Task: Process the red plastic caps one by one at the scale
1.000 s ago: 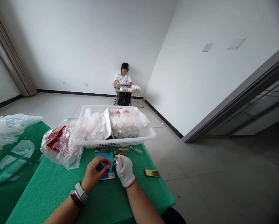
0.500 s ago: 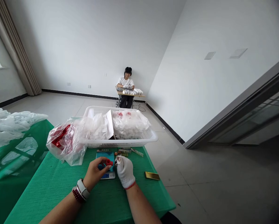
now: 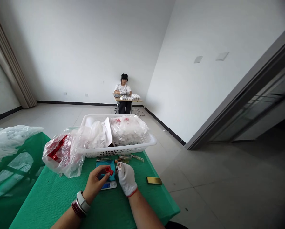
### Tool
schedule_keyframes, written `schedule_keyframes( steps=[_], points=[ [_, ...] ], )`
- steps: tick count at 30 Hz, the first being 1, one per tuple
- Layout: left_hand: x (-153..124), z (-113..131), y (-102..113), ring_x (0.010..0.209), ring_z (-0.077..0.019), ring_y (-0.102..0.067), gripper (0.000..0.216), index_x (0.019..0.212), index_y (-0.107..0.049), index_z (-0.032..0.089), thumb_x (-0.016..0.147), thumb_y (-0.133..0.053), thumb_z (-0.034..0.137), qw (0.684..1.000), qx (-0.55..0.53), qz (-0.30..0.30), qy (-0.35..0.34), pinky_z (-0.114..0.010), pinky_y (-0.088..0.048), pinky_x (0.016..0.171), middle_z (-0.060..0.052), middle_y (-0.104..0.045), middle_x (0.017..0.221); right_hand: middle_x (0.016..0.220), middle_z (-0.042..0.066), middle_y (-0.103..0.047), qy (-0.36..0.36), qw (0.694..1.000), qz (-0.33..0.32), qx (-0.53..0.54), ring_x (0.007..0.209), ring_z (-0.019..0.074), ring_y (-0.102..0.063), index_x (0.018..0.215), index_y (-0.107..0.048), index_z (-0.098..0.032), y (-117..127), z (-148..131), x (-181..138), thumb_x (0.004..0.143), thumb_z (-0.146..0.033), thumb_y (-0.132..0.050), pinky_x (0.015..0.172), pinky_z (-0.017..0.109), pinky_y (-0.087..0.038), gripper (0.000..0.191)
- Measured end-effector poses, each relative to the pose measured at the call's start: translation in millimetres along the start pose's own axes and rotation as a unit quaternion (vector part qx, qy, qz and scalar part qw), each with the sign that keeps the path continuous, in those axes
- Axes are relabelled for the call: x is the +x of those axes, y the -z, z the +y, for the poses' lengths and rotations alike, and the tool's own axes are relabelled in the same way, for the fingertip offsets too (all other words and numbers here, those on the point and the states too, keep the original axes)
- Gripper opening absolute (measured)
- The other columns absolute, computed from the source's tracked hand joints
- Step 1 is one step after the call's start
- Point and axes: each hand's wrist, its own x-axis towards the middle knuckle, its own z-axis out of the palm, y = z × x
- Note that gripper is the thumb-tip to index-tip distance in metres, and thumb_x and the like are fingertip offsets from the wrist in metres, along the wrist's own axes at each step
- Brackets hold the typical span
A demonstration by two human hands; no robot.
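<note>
My bare left hand, with a watch on the wrist, pinches a small red piece just above a small blue digital scale on the green table. My right hand wears a white glove with a red cuff. Its fingers are curled beside the red piece, with something small at the fingertips that I cannot make out.
A white basket with clear bags stands behind the scale. A plastic bag with red parts lies at its left. Small packets and a gold phone lie on the table. Another person sits at a far desk.
The view shifted slightly. My left hand has lifted the red piece a little off the scale; my right hand has stayed close beside it.
</note>
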Motion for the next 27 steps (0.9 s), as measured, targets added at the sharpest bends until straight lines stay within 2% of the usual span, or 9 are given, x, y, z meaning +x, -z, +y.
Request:
schedule_keyframes(
  steps=[2,6,10,18,27],
  points=[
    [2,-3,1,0.091,-0.0216,-0.069,0.027,0.107,-0.067,0.020,0.085,-0.064,0.035,1.000,0.011,-0.004,-0.001,-0.036,-0.058,0.083,-0.007,-0.072,0.099,0.063,0.005,-0.065,0.003,1.000,-0.003,0.018,0.057,0.0130,-0.058,0.067,-0.065,-0.018,-1,2,2,0.099,-0.032,-0.025,0.053,0.024,-0.035,0.053],
    [3,-10,1,0.088,-0.0211,-0.069,0.026,0.102,-0.067,0.017,0.084,-0.065,0.035,0.999,0.029,0.013,0.007,-0.035,-0.058,0.081,-0.007,-0.072,0.095,0.063,0.005,-0.065,0.006,0.999,-0.008,0.039,0.052,0.0123,-0.054,0.066,-0.063,-0.017,-1,3,0,0.098,-0.036,-0.025,0.053,0.024,-0.031,0.053],
    [3,-12,1,0.083,-0.0204,-0.068,0.028,0.099,-0.065,0.016,0.082,-0.067,0.037,0.998,0.047,0.034,0.018,-0.034,-0.057,0.076,-0.007,-0.072,0.091,0.059,0.004,-0.062,0.005,0.998,-0.020,0.057,0.052,0.0123,-0.054,0.063,-0.059,-0.018,0,2,-1,0.098,-0.037,-0.025,0.053,0.023,-0.031,0.052],
    [2,0,0,0.075,-0.0176,-0.065,0.021,0.091,-0.065,0.017,0.081,-0.067,0.035,0.996,0.084,0.022,0.006,-0.031,-0.054,0.069,-0.004,-0.070,0.083,0.056,0.003,-0.061,0.015,0.998,-0.014,0.063,0.050,0.0125,-0.053,0.062,-0.058,-0.019,1,1,0,0.098,-0.037,-0.024,0.052,0.024,-0.030,0.052],
    [2,-2,0,0.072,-0.0171,-0.063,0.023,0.091,-0.066,0.016,0.081,-0.066,0.037,0.996,0.088,0.020,0.010,-0.029,-0.053,0.066,-0.005,-0.069,0.083,0.061,0.003,-0.062,0.005,0.995,-0.030,0.094,0.054,0.0131,-0.054,0.063,-0.057,-0.019,-2,5,1,0.099,-0.039,-0.025,0.053,0.024,-0.033,0.052]
  ],
)
